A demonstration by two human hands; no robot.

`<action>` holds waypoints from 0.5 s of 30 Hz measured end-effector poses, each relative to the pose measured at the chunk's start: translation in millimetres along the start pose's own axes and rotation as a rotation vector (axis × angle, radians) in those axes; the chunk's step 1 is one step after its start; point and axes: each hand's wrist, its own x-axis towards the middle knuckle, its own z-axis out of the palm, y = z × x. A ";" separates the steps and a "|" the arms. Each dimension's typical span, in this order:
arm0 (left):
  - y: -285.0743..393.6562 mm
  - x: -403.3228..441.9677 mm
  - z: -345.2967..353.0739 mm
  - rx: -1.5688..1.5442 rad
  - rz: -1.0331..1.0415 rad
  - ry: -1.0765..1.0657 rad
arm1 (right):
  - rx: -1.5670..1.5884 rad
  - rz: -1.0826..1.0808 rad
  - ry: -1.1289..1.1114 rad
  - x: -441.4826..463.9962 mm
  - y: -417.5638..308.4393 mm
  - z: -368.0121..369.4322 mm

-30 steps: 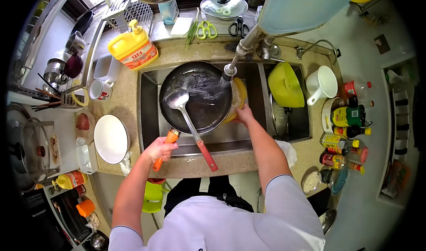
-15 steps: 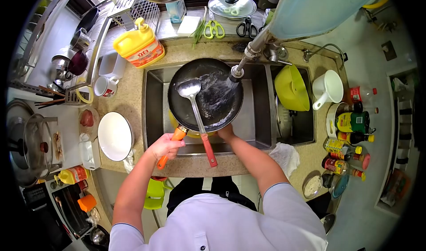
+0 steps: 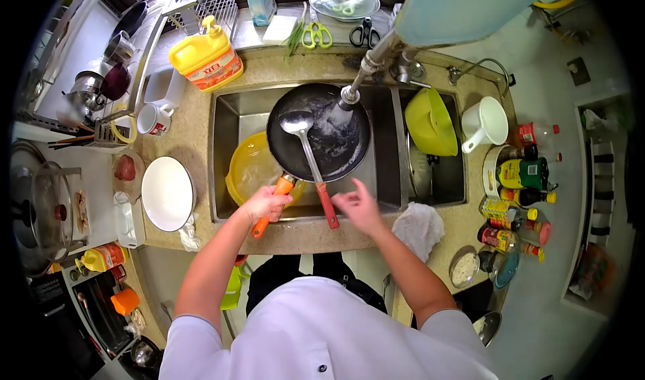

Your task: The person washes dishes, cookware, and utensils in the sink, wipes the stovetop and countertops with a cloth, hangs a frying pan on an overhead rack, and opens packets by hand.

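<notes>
My left hand (image 3: 267, 204) is closed around the orange handle of a black frying pan (image 3: 329, 148), which is held over the sink (image 3: 383, 125). Water from the faucet (image 3: 349, 95) pours into the pan and spreads in white ripples. A metal spatula (image 3: 311, 153) lies across the pan, its red handle sticking out over the near rim. Just right of that handle is my right hand (image 3: 361, 211), slightly blurred, fingers apart and holding nothing. Below and left of the pan, a yellow basin (image 3: 243, 168) with water sits in the sink, partly hidden by the pan.
A green-yellow basket (image 3: 430, 125) stands in the smaller right basin. Beside it are a white dipper (image 3: 485, 120) and several sauce bottles (image 3: 524, 174). A white cloth (image 3: 418, 231) lies at the right front edge. Left are a white bowl (image 3: 167, 193) and a yellow detergent jug (image 3: 206, 56).
My right hand has come out from beneath the pan's near edge and moved up beside the spatula handle. The pan has shifted right relative to the sink, uncovering more of the yellow basin.
</notes>
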 end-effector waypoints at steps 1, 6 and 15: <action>-2.3 4.7 3.6 0.008 0.005 -0.017 | -0.146 -0.111 -0.036 -21.3 -26.9 9.9; -4.8 25.2 20.7 0.037 0.003 -0.087 | -0.584 -0.338 0.313 -20.6 -28.7 16.8; -8.6 45.6 22.4 0.130 0.011 -0.040 | -0.763 -0.365 0.114 -51.5 -24.6 -26.9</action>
